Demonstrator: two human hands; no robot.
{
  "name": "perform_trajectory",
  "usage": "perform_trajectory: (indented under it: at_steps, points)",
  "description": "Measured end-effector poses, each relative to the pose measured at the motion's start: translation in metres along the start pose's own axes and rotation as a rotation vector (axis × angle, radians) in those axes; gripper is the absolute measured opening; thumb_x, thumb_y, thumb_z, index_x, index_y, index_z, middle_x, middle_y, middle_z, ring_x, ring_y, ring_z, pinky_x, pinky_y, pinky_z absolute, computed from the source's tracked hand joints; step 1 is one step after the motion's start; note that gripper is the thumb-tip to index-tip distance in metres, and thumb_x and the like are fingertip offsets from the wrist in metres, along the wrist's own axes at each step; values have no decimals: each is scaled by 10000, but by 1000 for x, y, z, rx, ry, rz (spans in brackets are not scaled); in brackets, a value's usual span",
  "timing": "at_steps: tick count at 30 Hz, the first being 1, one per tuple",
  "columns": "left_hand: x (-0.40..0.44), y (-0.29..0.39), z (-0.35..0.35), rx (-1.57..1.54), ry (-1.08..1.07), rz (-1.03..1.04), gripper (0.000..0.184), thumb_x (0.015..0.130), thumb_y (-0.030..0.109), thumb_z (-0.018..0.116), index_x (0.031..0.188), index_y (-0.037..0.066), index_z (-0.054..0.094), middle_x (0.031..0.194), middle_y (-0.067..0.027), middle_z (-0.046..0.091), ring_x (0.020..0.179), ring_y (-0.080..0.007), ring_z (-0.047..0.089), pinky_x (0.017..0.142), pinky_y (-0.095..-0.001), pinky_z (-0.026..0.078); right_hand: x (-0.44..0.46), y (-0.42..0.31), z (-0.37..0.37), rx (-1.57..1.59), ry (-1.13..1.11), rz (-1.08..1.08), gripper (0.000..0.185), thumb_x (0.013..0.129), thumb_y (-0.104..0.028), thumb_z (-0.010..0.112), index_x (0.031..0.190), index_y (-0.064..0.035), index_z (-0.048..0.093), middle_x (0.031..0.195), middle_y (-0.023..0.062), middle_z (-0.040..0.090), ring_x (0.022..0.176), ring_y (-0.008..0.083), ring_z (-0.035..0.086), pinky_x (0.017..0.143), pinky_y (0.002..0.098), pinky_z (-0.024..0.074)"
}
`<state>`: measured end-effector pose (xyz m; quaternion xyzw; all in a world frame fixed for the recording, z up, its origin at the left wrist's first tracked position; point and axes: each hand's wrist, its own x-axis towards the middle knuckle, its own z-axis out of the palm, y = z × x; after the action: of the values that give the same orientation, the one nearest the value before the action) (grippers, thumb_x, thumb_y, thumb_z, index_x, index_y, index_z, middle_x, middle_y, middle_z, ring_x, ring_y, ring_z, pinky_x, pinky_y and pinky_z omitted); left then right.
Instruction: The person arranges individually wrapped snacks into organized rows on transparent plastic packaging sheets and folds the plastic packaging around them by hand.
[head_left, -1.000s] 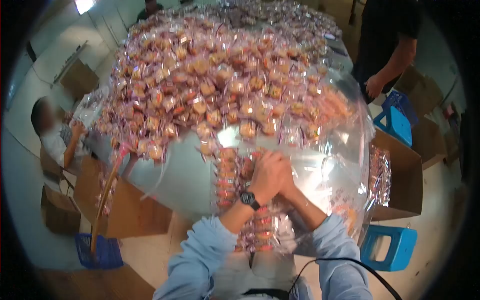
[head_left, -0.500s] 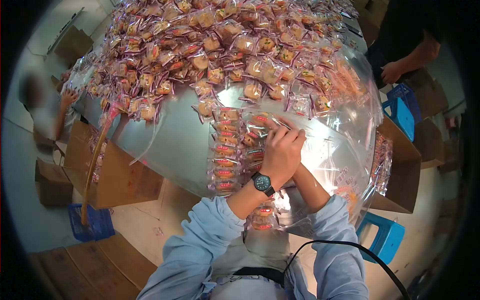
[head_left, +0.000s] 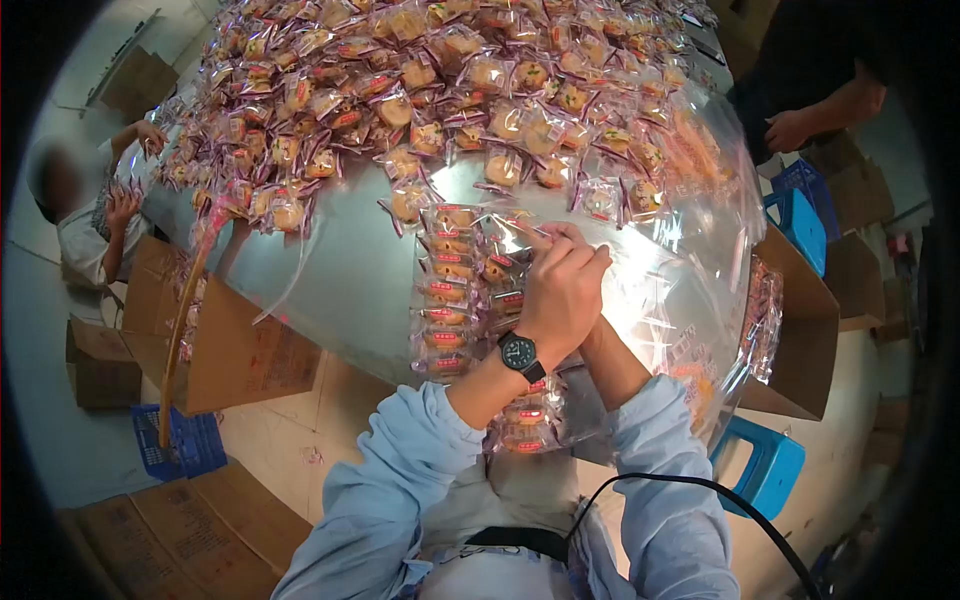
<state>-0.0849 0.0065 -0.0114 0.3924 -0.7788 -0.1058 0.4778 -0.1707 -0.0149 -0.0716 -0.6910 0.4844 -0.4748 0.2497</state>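
The left hand [head_left: 567, 288] mostly hides the right hand [head_left: 566, 231]; I cannot tell the spread or hold of their fingers [head_left: 601, 260].

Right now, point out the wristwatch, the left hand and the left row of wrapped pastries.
Wristwatch [head_left: 518, 353]: head view, on the dial.
Left hand [head_left: 565, 292]: head view, on its back.
Left row of wrapped pastries [head_left: 446, 291]: head view, on a middle pack.

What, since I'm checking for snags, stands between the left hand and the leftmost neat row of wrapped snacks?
The second row lies between the left hand and the leftmost row, alongside the latter. Clear plastic may cover both rows, though glare obscures this.
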Motion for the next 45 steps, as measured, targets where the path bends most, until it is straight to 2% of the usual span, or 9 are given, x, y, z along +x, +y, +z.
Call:
perform_trajectory:
  at_steps: [8, 15, 19, 22, 25, 28, 33, 37, 45]
  points:
    - [4, 5, -13, -39, -27, -12, 184, 853, 59, 699, 1025, 23, 751, 915, -115, 702, 861, -321, 640, 783, -416, 536, -18, -17, -12, -61, 15, -17, 348, 902, -132, 679, 1219, 7, 643, 1224, 210, 668, 1082, 375, 643, 950, 422, 509]
    - [5, 8, -31, -90, -50, -29, 244, 827, 53, 677, 1063, 59, 741, 940, -94, 713, 962, -316, 672, 819, -416, 577, -21, -17, -24, -120, 4, -75, 346, 889, -117, 700, 1209, 6, 650, 1217, 207, 674, 1063, 376, 651, 935, 419, 518]
    - [6, 9, -39, -55, -53, -45, 264, 829, 53, 674, 1086, 76, 731, 957, -90, 712, 981, -316, 675, 808, -408, 591, -27, -6, -45, -270, -134, -160, 340, 855, -93, 728, 1176, 5, 676, 1191, 219, 686, 1027, 404, 658, 903, 431, 531]
    - [7, 11, -41, -43, -49, -49, 267, 833, 54, 673, 1093, 80, 726, 953, -87, 708, 972, -317, 674, 796, -414, 588, -10, 9, -61, -152, -287, -146, 279, 851, -161, 719, 1090, -17, 717, 1121, 215, 708, 981, 437, 659, 815, 469, 544]
    - [5, 11, -38, -55, -46, -63, 272, 833, 51, 670, 1098, 75, 723, 945, -83, 701, 957, -314, 670, 793, -420, 582, -6, 25, -77, -373, -439, -69, 324, 865, -248, 701, 1100, -25, 724, 1147, 196, 700, 985, 429, 662, 792, 477, 534]
    - [5, 7, -40, -62, -53, -89, 283, 830, 44, 665, 1106, 67, 722, 940, -82, 694, 953, -310, 662, 795, -421, 580, -14, 36, -79, -436, -508, -259, 402, 898, -315, 669, 1200, -51, 697, 1192, 185, 675, 1031, 416, 652, 862, 477, 524]
    - [3, 10, -35, -78, -32, -85, 315, 814, 33, 662, 1123, 39, 724, 948, -93, 685, 966, -306, 649, 791, -419, 572, -6, -6, -41, -122, -330, -161, 495, 928, -267, 663, 1375, -69, 594, 1268, 185, 632, 1171, 398, 599, 967, 477, 498]
    - [2, 7, -35, -88, -17, -61, 334, 801, 32, 667, 1128, 14, 727, 950, -102, 683, 966, -312, 645, 805, -417, 566, -4, 11, -26, -130, -289, -115, 514, 931, -248, 663, 1403, -67, 574, 1281, 178, 628, 1201, 393, 585, 984, 469, 495]
    - [1, 9, -32, -82, -19, -47, 334, 787, 17, 661, 1113, -18, 726, 940, -120, 682, 961, -316, 640, 838, -413, 555, -9, -7, -15, -202, -195, -146, 504, 926, -228, 659, 1397, -68, 580, 1278, 171, 631, 1195, 388, 587, 979, 465, 498]
